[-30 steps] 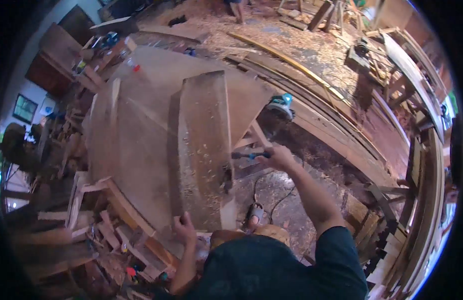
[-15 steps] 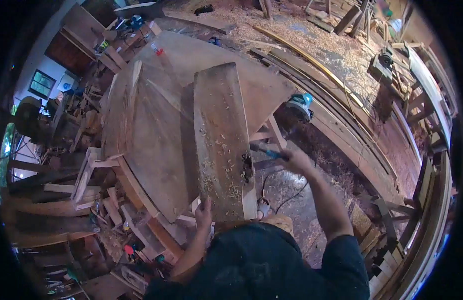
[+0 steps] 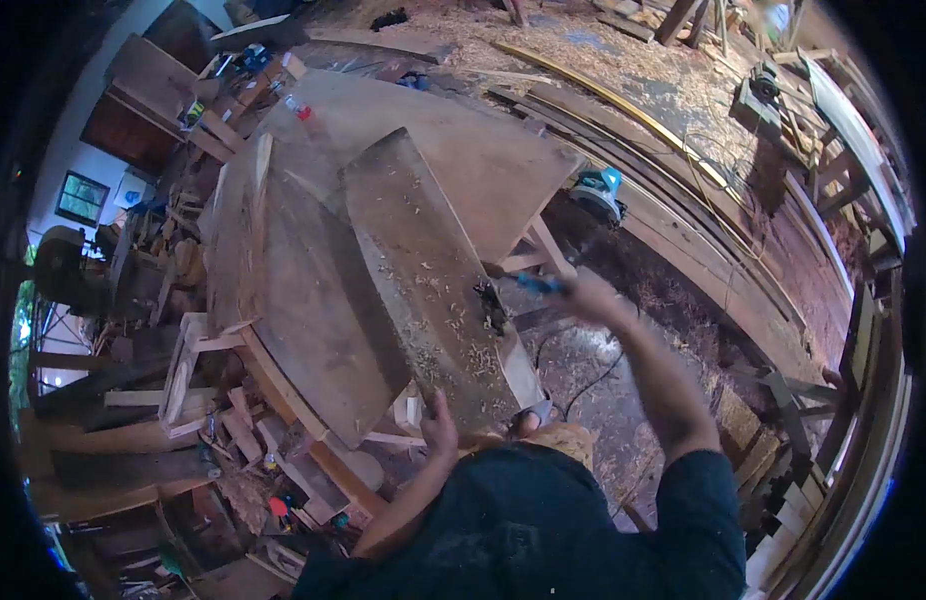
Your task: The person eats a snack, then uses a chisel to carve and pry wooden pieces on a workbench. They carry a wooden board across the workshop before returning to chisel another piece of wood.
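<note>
A wide, thick wooden board (image 3: 408, 225) sprinkled with wood chips lies on the large plywood tabletop (image 3: 303, 300), its near end close to my body. My left hand (image 3: 440, 428) grips the board's left edge near that end. Off the board's right side, my right hand (image 3: 589, 296) is closed around a blue-handled tool (image 3: 538, 284). Motion blurs the tool's head, so its kind is unclear. Along the board's right edge is a dark, rough patch (image 3: 491, 308), with a paler cut face (image 3: 521, 370) below it.
A teal circular saw (image 3: 599, 195) rests beyond the tabletop's right corner. Long planks (image 3: 663, 220) run along the floor at right. A small red-and-clear bottle (image 3: 300, 108) stands on the far part of the tabletop. Wood offcuts (image 3: 243, 435) crowd the left, and a cable (image 3: 593, 385) crosses the floor.
The board now slants more in view, its far end shifted left and its near end right. My right hand has moved slightly with the tool, and my left hand keeps its hold.
</note>
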{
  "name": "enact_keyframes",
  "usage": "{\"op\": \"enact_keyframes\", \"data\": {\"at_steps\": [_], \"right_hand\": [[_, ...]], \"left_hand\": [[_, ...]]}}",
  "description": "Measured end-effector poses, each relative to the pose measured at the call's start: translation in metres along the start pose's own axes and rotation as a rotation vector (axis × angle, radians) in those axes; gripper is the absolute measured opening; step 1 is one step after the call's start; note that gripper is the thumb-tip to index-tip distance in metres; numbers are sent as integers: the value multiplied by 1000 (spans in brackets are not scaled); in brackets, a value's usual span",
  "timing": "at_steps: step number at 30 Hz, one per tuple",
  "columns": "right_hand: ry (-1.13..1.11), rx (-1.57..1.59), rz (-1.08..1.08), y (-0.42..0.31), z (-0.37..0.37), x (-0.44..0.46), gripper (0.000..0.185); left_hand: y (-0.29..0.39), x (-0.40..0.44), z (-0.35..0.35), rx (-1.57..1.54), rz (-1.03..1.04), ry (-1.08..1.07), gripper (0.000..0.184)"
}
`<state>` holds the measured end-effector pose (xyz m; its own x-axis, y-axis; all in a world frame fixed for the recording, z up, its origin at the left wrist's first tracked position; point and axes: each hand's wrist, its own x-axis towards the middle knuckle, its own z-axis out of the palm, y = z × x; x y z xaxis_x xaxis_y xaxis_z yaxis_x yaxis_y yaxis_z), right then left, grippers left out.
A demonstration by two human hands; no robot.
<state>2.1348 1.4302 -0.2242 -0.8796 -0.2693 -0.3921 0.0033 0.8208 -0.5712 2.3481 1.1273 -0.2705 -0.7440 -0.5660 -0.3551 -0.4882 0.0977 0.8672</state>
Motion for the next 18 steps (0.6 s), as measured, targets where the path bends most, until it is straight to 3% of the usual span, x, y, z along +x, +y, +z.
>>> {"op": "enact_keyframes", "data": {"at_steps": [2, 3, 4, 9, 10, 12, 14, 18], "right_hand": [[82, -143, -186, 23, -47, 37, 37], [113, -245, -289, 23, -59, 55, 37], [34, -384, -256, 6, -75, 65, 39], [236, -755, -517, 10, -37, 112, 44], [297, -672, -481, 8, -28, 109, 46], [398, -502, -392, 11, -2, 93, 49], [373, -419, -278, 31, 30, 95, 38], [203, -260, -137, 35, 65, 43, 26]], "left_hand": [[-18, 13, -14, -25, 2, -107, 63], [-36, 18, -22, 96, -83, -30, 63], [-40, 21, -28, 154, -127, -1, 64], [62, -8, -51, 254, -187, -56, 70], [61, -6, -56, 276, -193, -55, 71], [-14, 20, -76, 303, -208, -72, 74], [-71, 44, -87, 335, -208, -92, 76], [-44, 28, -79, 510, -158, -9, 74]]}}
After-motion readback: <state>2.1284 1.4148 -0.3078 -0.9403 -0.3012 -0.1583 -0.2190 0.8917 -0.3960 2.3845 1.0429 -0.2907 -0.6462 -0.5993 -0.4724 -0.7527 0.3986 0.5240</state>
